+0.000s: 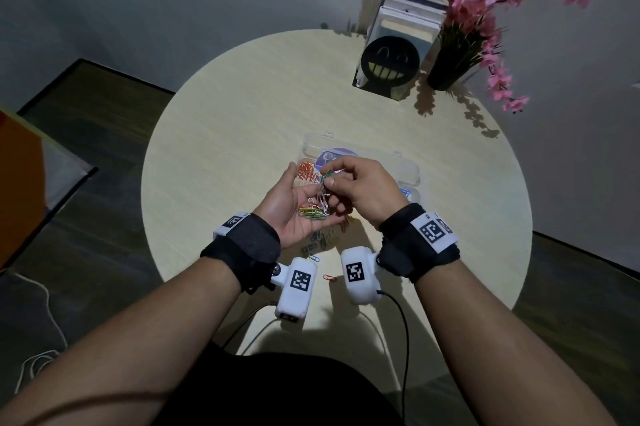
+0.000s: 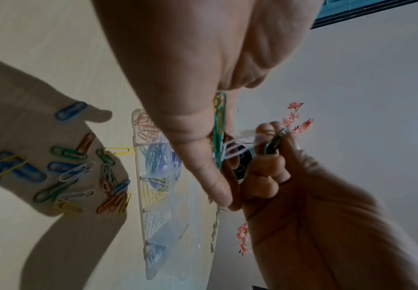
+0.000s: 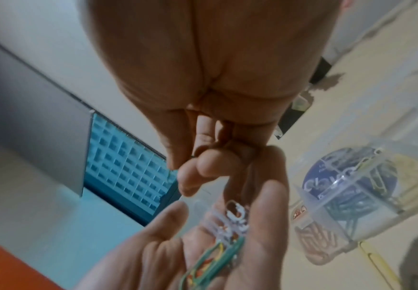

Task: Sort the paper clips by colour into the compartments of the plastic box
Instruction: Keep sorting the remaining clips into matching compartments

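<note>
The round table (image 1: 242,107) carries, near its middle, the clear plastic box (image 1: 408,171) with its lid folded back toward the far edge. Its compartments hold orange, green, yellow, white and blue clips apart. The left hand (image 1: 294,207) lies palm up above the table with relaxed fingers, and a small heap of mixed clips (image 1: 317,209) rests on it. The right hand (image 1: 360,186) pinches green clips (image 1: 326,177) over the box. Loose clips (image 2: 61,172) lie between box and near edge.
</note>
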